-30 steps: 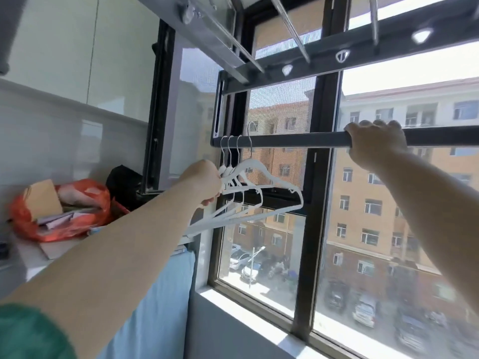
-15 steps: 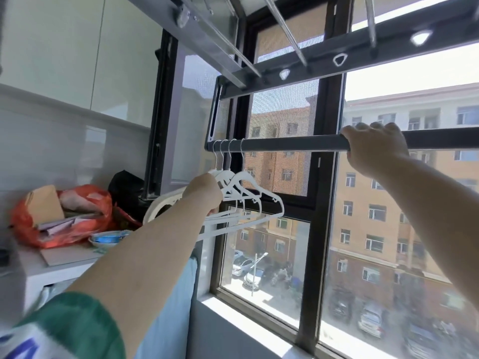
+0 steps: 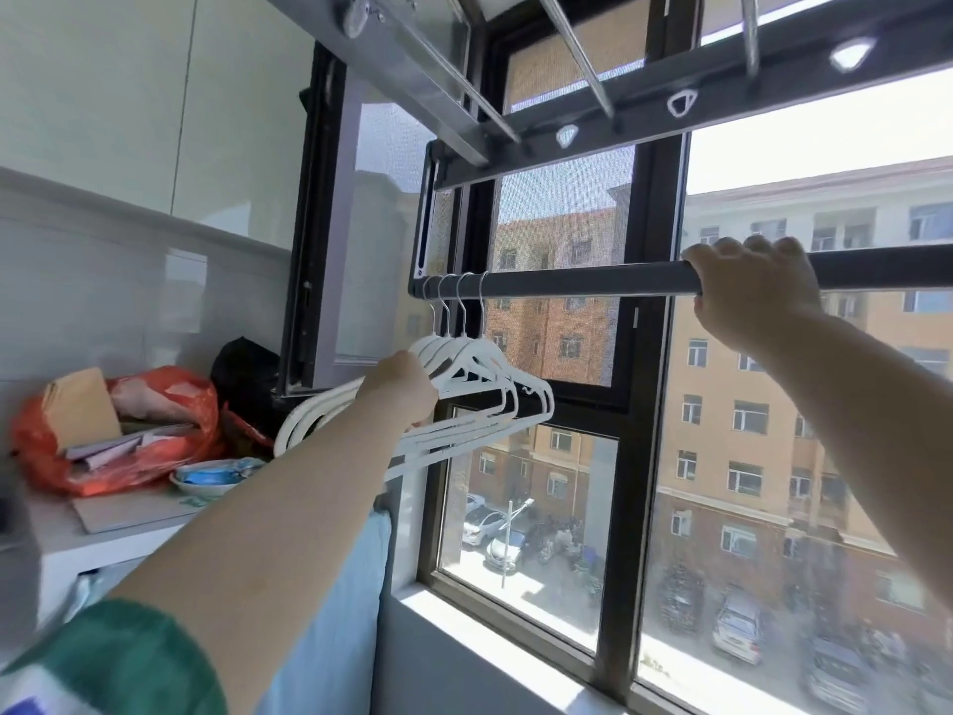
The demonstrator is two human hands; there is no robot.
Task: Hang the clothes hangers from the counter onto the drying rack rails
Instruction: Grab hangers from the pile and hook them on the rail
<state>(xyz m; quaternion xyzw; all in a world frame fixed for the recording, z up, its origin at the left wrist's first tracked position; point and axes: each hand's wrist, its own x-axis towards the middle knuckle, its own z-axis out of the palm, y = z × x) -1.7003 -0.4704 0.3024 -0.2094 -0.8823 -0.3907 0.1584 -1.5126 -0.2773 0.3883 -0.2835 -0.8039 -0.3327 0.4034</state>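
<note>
Several white plastic hangers hang in a tight bunch, their metal hooks over the left end of the dark drying rack rail. My left hand grips the bunch at the left shoulders, just below the hooks. Further right, my right hand is curled around the same rail from above. The rail runs horizontally in front of the window.
Above hangs the rack's upper frame with thin metal bars. The white counter at left carries an orange plastic bag, a black bag and a small bowl. A light blue cloth hangs below. The window sill runs underneath.
The hanger hooks went from partly below the rail to all sitting over its left end. My left hand stayed on the bunch; my right hand kept its grip on the rail.
</note>
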